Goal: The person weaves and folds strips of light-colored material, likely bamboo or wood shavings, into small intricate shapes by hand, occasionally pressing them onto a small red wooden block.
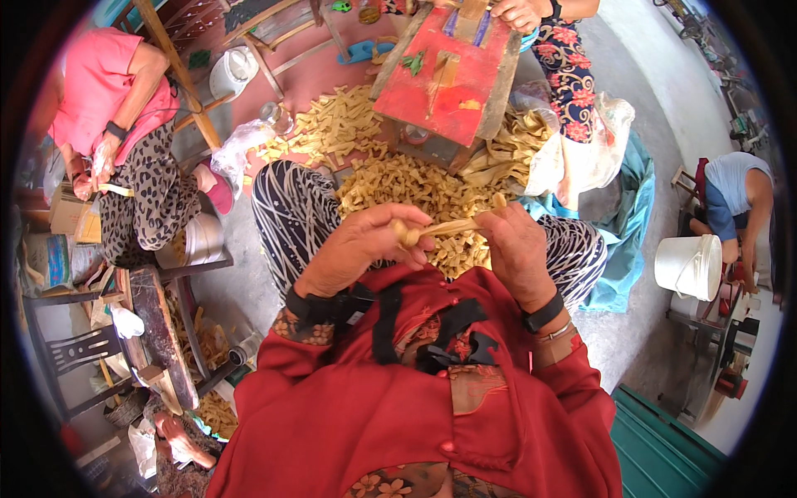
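Note:
A pale yellow strip [452, 227] of soft-looking material stretches between my two hands above my lap. Its left end looks bunched or knotted at the fingertips of my left hand [357, 249], which closes round it. My right hand [516, 249] pinches the other end, and a short tip pokes up above the thumb. The exact material cannot be told. Just beyond my hands, a heap of short yellow pieces [398, 184] covers the floor between my knees. Longer yellow strips [506, 158] lie bundled to its right.
Ahead stands a red-topped wooden bench [444, 79], with a co-worker's hand [519, 12] at its far end. Another person in pink [124, 91] sits at left. At right, someone bends near a white bucket [687, 266]. A blue sheet [627, 241] lies beside my right knee.

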{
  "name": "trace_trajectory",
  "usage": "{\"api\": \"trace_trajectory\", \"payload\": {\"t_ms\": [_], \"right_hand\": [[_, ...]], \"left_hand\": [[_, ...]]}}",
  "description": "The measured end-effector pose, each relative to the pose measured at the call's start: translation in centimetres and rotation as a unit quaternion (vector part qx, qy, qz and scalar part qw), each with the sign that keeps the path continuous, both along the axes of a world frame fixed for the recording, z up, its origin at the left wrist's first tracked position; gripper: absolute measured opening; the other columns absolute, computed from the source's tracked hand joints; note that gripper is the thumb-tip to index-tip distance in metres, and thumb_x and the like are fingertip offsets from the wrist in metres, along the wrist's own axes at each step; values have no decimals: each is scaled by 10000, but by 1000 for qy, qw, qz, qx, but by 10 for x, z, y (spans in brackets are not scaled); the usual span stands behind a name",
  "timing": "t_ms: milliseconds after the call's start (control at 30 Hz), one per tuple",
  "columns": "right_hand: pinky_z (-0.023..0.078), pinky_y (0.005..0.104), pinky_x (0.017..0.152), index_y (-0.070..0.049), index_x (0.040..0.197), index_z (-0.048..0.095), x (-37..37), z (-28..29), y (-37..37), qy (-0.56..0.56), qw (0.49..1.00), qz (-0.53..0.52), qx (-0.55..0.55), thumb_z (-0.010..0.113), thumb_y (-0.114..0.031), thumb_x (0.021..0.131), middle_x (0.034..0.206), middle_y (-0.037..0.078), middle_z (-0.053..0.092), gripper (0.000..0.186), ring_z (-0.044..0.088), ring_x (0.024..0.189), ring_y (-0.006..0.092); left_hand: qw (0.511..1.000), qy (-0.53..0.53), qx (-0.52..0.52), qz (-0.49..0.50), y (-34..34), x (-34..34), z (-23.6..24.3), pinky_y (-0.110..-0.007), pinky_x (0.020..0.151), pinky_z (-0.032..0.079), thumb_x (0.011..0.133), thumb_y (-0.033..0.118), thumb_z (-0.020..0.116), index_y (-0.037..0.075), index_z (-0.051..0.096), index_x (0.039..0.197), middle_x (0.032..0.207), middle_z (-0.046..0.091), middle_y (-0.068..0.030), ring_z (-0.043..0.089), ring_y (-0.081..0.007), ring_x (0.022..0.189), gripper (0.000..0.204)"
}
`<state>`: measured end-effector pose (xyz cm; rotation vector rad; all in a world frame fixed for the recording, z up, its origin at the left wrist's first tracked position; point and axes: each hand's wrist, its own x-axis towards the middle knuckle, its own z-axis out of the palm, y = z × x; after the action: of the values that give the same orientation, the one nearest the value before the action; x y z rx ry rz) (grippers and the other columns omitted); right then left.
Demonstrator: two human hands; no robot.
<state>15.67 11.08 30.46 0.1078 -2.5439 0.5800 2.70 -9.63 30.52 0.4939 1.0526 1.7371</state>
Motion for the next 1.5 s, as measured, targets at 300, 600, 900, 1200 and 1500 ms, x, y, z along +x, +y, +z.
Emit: {"api": "trace_trajectory", "payload": {"t_ms": [300, 600, 900, 1200, 1500], "right_hand": [[435, 313, 636, -98, 983, 597, -15, 23, -11, 29, 990, 94, 98, 605, -120, 670, 802, 7, 541, 313, 523, 741, 189], [476, 326, 617, -108, 1088, 585, -13, -13, -29, 1, 994, 75, -75, 606, -54, 748, 815, 34, 554, 345, 572, 726, 237], [462, 231, 603, -7, 1213, 510, -17, 6, -43, -95, 843, 118, -517, 378, 78, 924, 965, 70, 551, 329, 569, 672, 147], [406, 190, 492, -69, 1282, 479, -12, -2, -43, -142, 841, 45, -520, 360, -24, 959, 674, -11, 525, 347, 498, 533, 61], [483, 230, 468, -87, 1326, 339, -8, -36, -34, -227, 647, 102, -721, 410, -83, 945, 759, 39, 571, 388, 558, 550, 103]], "left_hand": [[989, 72, -90, -95, 17, -11, 17, -313, 885, 466, 981, 352, 387, -38, 498, 1205, 1053, 622, -163, 608, -224, 1010, 463], [976, -126, -100, -146, 16, 8, 19, -192, 502, 397, 937, 108, 379, -12, 535, 1087, 620, 447, 33, 333, -20, 448, 248], [993, 38, -97, -65, 18, 20, 33, -203, 529, 399, 957, 124, 415, -4, 504, 1251, 743, 468, 17, 372, -29, 524, 332], [879, 465, -94, 54, 26, 32, 13, -291, 637, 464, 904, 19, 484, -12, 589, 1079, 839, 545, -100, 564, -214, 684, 207], [940, 332, -72, 43, 34, 34, -3, -216, 614, 455, 918, 30, 495, -38, 615, 1072, 1045, 589, -74, 562, -100, 705, 207]]}}
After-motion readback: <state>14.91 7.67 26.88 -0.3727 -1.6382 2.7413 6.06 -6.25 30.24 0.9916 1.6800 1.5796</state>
